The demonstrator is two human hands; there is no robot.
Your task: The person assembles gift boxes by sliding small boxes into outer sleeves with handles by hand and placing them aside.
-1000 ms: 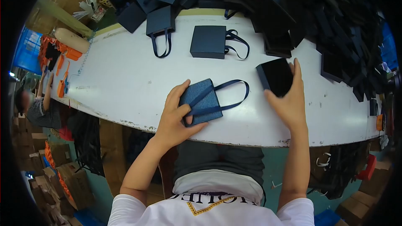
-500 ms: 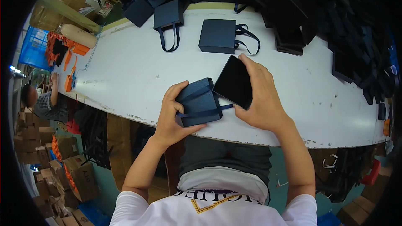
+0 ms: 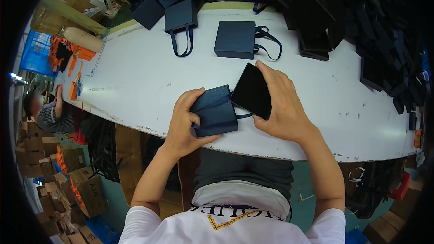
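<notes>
Near the front edge of the white table, my left hand (image 3: 184,119) grips a dark blue box (image 3: 212,104) with ribbons across it, thumb at its near side and fingers at its far side. My right hand (image 3: 285,101) holds a box tray (image 3: 252,91) by its edges, its black inner face turned up and tilted. The tray's left corner is close against the right side of the blue box; whether they touch I cannot tell. A loop of ribbon (image 3: 244,116) sticks out between the two.
Beyond my hands lie a closed blue box (image 3: 235,39) and another box (image 3: 181,16), both with ribbon handles. Dark boxes (image 3: 316,13) are heaped along the far and right sides. At the left are orange pieces (image 3: 83,53) and a person (image 3: 54,113).
The tray in my right hand has shifted slightly down and left. The ribbon across the blue box has slipped toward its right side. Both hands keep their hold.
</notes>
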